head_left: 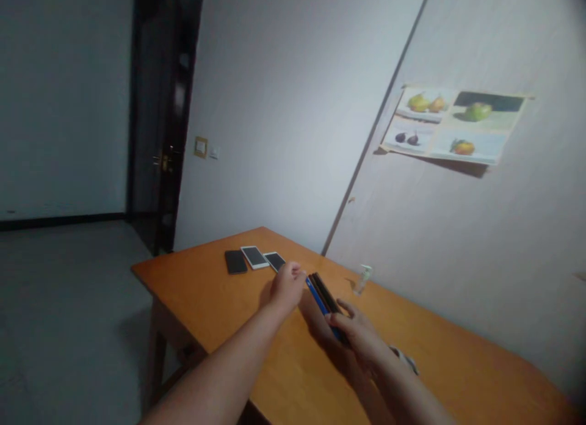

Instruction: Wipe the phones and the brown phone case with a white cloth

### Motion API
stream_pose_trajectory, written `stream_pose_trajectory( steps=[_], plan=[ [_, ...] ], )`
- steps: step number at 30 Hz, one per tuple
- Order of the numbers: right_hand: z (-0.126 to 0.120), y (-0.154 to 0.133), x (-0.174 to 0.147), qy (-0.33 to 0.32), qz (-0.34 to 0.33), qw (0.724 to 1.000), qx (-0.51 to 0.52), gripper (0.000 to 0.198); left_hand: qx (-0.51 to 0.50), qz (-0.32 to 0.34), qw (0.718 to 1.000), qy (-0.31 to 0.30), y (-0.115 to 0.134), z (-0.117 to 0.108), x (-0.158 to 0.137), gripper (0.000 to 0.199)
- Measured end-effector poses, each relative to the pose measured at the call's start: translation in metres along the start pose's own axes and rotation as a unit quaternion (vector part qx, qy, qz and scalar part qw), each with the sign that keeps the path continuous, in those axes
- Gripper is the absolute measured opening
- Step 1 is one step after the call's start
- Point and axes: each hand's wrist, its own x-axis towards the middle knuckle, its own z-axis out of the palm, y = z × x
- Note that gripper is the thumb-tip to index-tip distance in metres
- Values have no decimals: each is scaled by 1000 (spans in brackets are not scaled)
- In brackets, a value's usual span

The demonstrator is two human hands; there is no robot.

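My right hand (354,327) grips a stack of phones (324,300) above the table, thumb on one side and fingers on the other. The stack shows a blue edge facing left and dark, blackish edges beside it. By the stack's upper end is my left hand (287,286), its fingers loosely bent with nothing visible in them; I cannot tell whether the fingertips touch the stack. Past the left hand, a black phone (235,262), a white phone with a dark screen (254,257) and another white phone (274,261) lie in a row. The left hand partly covers the last one.
The orange-brown wooden table (196,290) runs along the wall. A clear pump bottle (361,281) stands near its wall side. Some whitish object (405,359) lies partly behind my right forearm. A fruit poster (453,129) hangs above, and a dark door (158,126) is at left.
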Motion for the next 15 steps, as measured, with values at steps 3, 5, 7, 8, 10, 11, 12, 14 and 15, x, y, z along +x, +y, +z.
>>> stream_pose_trajectory(
  steps=[3,5,7,8,10,11,12,14,15],
  plan=[
    [56,-10,17,-43,-6,999,13,91,53,-8,997,48,-24,-52,17,15],
    [93,-17,27,-70,-3,997,17,90,89,-16,993,82,-38,-82,22,18],
    [128,-23,38,-87,-9,996,8,87,119,-27,986,111,-49,-102,24,21],
    [144,-26,43,-86,-19,996,-9,84,131,-34,983,122,-54,-109,25,21],
    [172,-30,54,-69,-51,995,-49,79,151,-51,977,141,-61,-115,26,23],
    [184,-32,60,-61,-63,994,-63,78,159,-59,974,148,-64,-117,27,24],
    [194,-33,65,-53,-72,993,-75,76,165,-68,972,154,-66,-117,28,26],
    [208,-35,75,-45,-82,991,-95,69,176,-86,967,161,-69,-116,31,28],
    [212,-36,80,-42,-85,990,-107,66,179,-96,965,163,-71,-115,33,29]
  ],
)
